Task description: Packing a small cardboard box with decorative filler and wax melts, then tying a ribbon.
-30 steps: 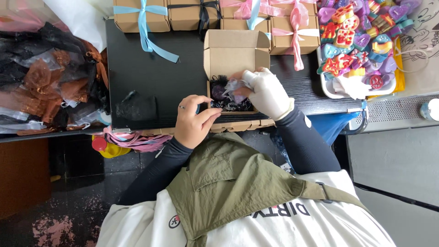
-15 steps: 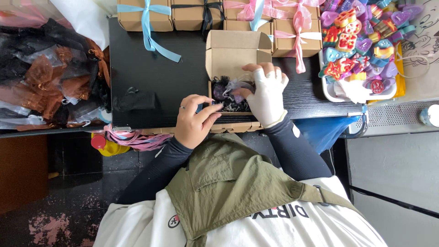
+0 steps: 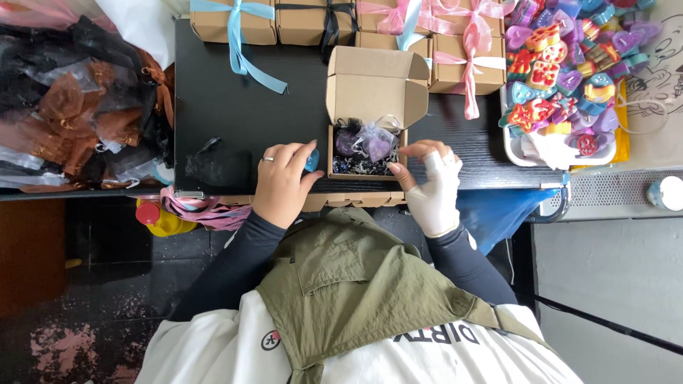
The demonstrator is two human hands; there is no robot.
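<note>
An open brown cardboard box [image 3: 375,78] stands on the black table [image 3: 235,121], its lid flipped up. Inside lie small sheer pouches [image 3: 370,142] with purple pieces on dark shredded filling. My left hand [image 3: 283,181], with a ring, rests at the box's left side and holds a small blue piece [image 3: 311,160] between thumb and fingers. My right hand [image 3: 430,181], wrapped in white bandage or a partial glove, sits at the box's right side with fingers spread, thumb touching the box's front corner.
Closed cardboard boxes tied with blue, black and pink ribbons [image 3: 235,21] line the far edge. A white tray of colourful shaped pieces [image 3: 562,78] stands at the right. Brown and black sheer pouches [image 3: 71,107] are heaped at the left. Pink ribbon [image 3: 203,210] hangs below the table edge.
My right hand has come out of the box and moved to its right side, leaving the pouches inside. My left hand has shifted left of the box.
</note>
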